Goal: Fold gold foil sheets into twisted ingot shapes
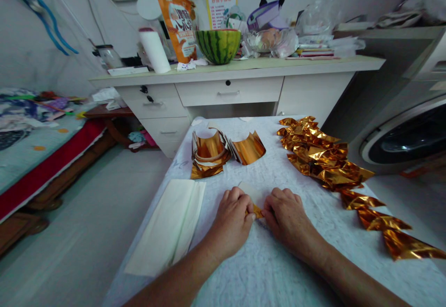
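Between both hands' fingers, gold foil piece (mostly hidden).

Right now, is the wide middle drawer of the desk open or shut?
Shut: the middle drawer sits flush with the white panel at its right.

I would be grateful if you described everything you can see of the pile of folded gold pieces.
The pile is made of many shiny orange-gold pieces, apparently foil, creased and folded, with pointed ends. It lies along the right side of the cloth-covered table, overlapping densely farther off and thinning to a short trail nearer the camera, where the last tip seems to pass the table's edge. Neither the left hand nor the right hand touches it.
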`<state>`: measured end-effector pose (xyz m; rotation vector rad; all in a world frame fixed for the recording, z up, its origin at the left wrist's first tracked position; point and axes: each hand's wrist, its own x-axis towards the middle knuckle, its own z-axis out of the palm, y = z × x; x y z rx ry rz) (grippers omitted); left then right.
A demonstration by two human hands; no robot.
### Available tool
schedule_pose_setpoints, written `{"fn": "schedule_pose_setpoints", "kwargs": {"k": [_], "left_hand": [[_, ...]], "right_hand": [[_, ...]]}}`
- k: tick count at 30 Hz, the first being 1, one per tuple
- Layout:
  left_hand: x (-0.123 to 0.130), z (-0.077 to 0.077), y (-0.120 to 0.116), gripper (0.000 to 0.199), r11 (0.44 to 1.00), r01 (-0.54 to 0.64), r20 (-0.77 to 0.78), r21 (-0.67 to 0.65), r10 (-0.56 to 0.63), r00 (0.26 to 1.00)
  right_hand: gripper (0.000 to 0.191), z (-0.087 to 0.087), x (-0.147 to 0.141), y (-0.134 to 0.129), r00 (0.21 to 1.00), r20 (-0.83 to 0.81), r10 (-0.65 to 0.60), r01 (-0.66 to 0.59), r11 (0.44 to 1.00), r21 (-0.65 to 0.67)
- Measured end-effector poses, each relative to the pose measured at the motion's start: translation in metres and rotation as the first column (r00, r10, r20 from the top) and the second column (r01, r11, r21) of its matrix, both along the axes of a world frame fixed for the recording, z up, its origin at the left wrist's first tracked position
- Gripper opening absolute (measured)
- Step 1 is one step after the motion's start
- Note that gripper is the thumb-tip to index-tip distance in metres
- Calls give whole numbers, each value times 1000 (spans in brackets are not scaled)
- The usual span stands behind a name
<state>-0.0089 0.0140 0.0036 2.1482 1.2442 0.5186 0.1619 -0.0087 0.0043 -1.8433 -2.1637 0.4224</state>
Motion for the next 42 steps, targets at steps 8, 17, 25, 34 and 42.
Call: {"fn": "schedule_pose_setpoints", "kwargs": {"k": [8,17,25,34,42], "left_hand": [[1,1,0,13,1000,-5,-9,9,5,1000],[0,0,0,12,1000,0,-17,10,0,1000],[0,-1,0,14,1000,-3,-3,13,3,1000],[-3,1,2,15,1000,11,7,-16,-11,1000],[-4,1,4,18,998,63,7,-20,-63,998]], "right_hand": [[20,3,-4,-3,997,81,1,-6,999,50],[25,-2,-1,-4,987,155,-37,21,994,109],[15,0,4,-5,994,102,-39,30,995,93],[25,-4,17,-3,998,66,-25,18,995,98],[14,0,20,-4,1000,-20,7,-6,997,80]]}}
